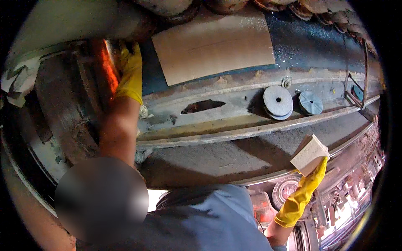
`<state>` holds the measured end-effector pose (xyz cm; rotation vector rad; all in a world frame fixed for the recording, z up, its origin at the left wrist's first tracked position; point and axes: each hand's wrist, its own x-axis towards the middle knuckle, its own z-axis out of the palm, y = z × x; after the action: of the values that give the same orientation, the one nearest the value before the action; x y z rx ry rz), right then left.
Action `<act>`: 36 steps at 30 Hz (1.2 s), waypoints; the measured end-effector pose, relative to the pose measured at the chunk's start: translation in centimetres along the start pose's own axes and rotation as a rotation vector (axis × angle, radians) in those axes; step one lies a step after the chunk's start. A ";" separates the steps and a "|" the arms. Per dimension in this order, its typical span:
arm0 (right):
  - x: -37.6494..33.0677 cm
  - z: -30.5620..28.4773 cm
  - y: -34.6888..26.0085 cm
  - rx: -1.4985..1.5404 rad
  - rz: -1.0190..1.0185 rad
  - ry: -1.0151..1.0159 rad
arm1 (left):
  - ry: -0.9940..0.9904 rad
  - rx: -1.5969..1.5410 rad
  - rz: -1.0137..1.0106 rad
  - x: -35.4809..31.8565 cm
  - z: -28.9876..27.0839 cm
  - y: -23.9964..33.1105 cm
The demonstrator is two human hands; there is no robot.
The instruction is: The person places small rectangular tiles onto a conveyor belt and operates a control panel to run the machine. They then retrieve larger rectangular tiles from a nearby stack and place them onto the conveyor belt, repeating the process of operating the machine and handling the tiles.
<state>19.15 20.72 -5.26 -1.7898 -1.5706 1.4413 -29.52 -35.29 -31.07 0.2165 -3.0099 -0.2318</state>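
My right hand (pixel 307 186), in a long yellow rubber glove, grips a small pale rectangular stone piece (pixel 310 155) by its edge, out over the near side of the bench. My left hand (pixel 130 73), in a matching glove, reaches far forward beside a bright orange-red strip (pixel 109 69). Its fingertips are lost in shadow, so I cannot make out whether they hold anything. Just right of that hand, a large flat brown slab (pixel 213 46) lies on a wet dark-blue surface (pixel 307 42).
On the metal ledge (pixel 234 98) rest a stack of pale grey discs (pixel 277 100) and a blue-green ribbed disc (pixel 310 103), both with centre holes. Rounded machine parts (pixel 226 5) overhang the slab. A thin metal frame (pixel 363 79) stands at right. A wheel (pixel 288 190) shows lower right.
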 end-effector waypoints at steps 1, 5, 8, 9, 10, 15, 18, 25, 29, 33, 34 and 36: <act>0.1 -0.5 -0.2 -0.009 -0.007 -0.024 | -0.130 0.017 -0.085 0.6 0.5 -0.1; -1.3 0.6 -0.6 -0.034 -0.027 0.014 | 0.033 -0.004 0.135 2.8 5.8 0.1; -1.4 0.9 -1.2 -0.053 -0.018 0.019 | 0.026 -0.015 0.108 4.4 7.8 -0.1; -1.2 0.6 -1.1 -0.034 -0.006 0.013 | 0.074 0.075 0.156 4.4 7.8 0.6; -1.1 0.4 -0.9 -0.016 0.005 0.005 | 0.102 0.065 0.220 4.2 7.7 0.7; -0.6 0.0 -0.6 -0.044 -0.034 0.013 | 0.174 -0.376 0.581 3.3 7.2 0.3; 0.0 -1.3 0.1 -0.054 -0.032 0.022 | -0.009 -0.749 0.215 1.7 6.2 2.8; 0.2 -1.4 0.2 -0.048 -0.054 0.002 | 0.003 -0.510 0.278 1.1 4.3 4.2; 0.5 -2.0 0.5 -0.037 -0.041 0.018 | -0.037 -0.437 0.334 0.7 2.0 5.9; 0.5 -2.1 0.6 -0.053 -0.075 0.011 | -0.047 -0.303 0.443 0.4 2.7 5.5; 0.2 -1.6 0.3 -0.058 -0.087 0.008 | -0.034 -0.290 0.453 0.2 2.5 6.1; 0.4 -1.5 0.2 -0.058 -0.057 -0.008 | -0.012 -0.405 0.506 0.3 2.3 6.6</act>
<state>20.51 21.48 -4.98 -1.7583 -1.6693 1.3927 -31.01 -28.52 -32.25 -0.5700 -2.8204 -0.7659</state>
